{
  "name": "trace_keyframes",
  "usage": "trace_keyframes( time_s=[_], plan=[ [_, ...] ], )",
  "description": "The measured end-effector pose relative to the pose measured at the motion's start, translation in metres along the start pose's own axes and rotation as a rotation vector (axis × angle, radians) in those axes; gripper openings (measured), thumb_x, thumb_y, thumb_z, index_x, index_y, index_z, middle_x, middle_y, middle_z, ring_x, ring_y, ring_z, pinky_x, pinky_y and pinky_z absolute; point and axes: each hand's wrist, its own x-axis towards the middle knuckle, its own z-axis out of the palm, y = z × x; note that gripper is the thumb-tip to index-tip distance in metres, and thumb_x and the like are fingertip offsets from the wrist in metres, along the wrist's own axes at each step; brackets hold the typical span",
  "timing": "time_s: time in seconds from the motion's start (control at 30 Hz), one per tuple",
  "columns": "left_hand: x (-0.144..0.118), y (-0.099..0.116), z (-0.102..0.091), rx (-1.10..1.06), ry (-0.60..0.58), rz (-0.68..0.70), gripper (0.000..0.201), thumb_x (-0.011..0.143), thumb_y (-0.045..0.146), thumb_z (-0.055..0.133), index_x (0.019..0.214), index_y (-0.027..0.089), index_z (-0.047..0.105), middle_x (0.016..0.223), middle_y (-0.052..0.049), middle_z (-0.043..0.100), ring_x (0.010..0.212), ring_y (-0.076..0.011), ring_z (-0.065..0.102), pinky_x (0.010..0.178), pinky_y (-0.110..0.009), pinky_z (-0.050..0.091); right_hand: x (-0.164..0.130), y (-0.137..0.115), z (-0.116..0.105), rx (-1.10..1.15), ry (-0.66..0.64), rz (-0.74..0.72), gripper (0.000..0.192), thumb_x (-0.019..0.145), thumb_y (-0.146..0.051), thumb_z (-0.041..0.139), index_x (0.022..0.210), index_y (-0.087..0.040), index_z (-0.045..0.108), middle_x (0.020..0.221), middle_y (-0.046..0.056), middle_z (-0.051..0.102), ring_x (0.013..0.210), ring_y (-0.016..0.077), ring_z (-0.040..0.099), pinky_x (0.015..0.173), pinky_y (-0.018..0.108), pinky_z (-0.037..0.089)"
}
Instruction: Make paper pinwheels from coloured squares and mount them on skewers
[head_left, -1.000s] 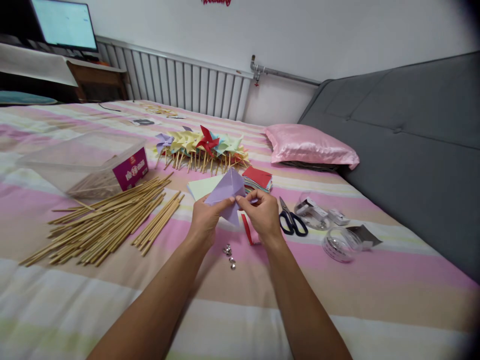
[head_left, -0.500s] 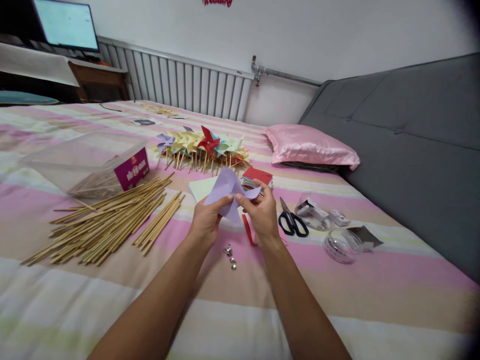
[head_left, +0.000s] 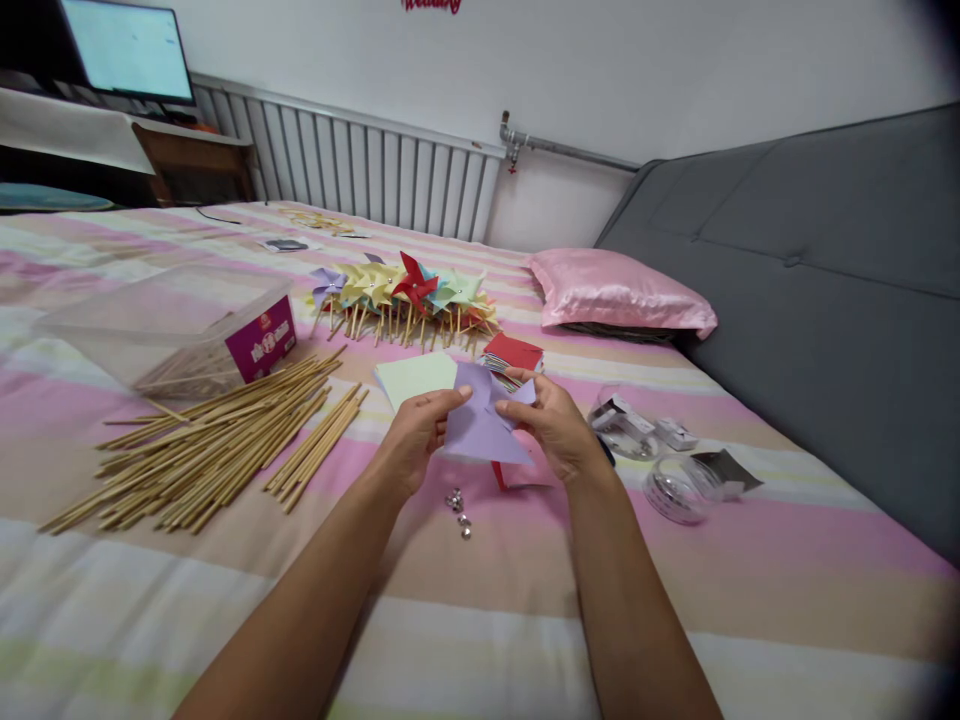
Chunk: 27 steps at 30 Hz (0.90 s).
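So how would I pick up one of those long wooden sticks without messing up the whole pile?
Take a stick from the small bundle at the right edge of the wooden sticks. Pinch its near end, coming from the bare sheet side, with thumb and finger across it. It lies flat and thin, and its ends stick out free there, so sliding it out lengthwise should disturb the others least.

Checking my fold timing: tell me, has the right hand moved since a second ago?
Yes. The right hand shifted rightward, now covering the scissors, and holds the purple paper.
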Motion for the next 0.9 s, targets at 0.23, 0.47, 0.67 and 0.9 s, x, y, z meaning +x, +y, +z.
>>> trace_keyframes(
  time_s=[0.23,0.47,0.67,0.9],
  plan=[
    [-0.0017,-0.0066,0.0,0.191,-0.133,-0.028,0.026,0.059,0.03,0.073,0.077,0.011,0.071,0.072,-0.009,0.069,0.061,-0.0176,0.061,0.057,-0.026,0.042,-0.0042,-0.0027,-0.0028,-0.161,-0.118,-0.008,0.056,0.058,-0.026,0.073,0.109,-0.019,0.052,0.073,-0.002,0.062,0.06,0.0129,0.058,0.055,0.024,0.046],
    [-0.0025,-0.0062,0.0002,0.215,-0.14,0.016,0.023,0.059,0.026,0.072,0.077,0.011,0.071,0.07,-0.007,0.069,0.061,-0.0166,0.059,0.058,-0.025,0.041,-0.0059,-0.0052,-0.0014,-0.172,-0.149,-0.034,0.048,0.059,-0.023,0.072,0.104,-0.02,0.056,0.082,0.0,0.064,0.064,0.0129,0.058,0.055,0.024,0.047],
    [0.0006,-0.01,0.0006,0.211,-0.109,0.052,0.022,0.056,0.023,0.073,0.076,0.013,0.071,0.069,-0.005,0.068,0.061,-0.0164,0.06,0.058,-0.024,0.042,-0.0066,-0.0061,0.0005,-0.097,-0.171,0.004,0.046,0.058,-0.024,0.073,0.101,-0.021,0.058,0.076,-0.001,0.065,0.062,0.0138,0.06,0.059,0.026,0.048],
    [-0.0003,-0.0094,0.0036,0.196,-0.083,0.034,0.019,0.055,0.02,0.071,0.073,0.014,0.071,0.07,-0.004,0.069,0.062,-0.0165,0.06,0.059,-0.025,0.044,-0.0048,-0.0019,0.0024,-0.134,-0.147,-0.036,0.043,0.06,-0.026,0.073,0.1,-0.022,0.059,0.073,-0.002,0.063,0.061,0.0124,0.058,0.055,0.023,0.045]
  ],
)
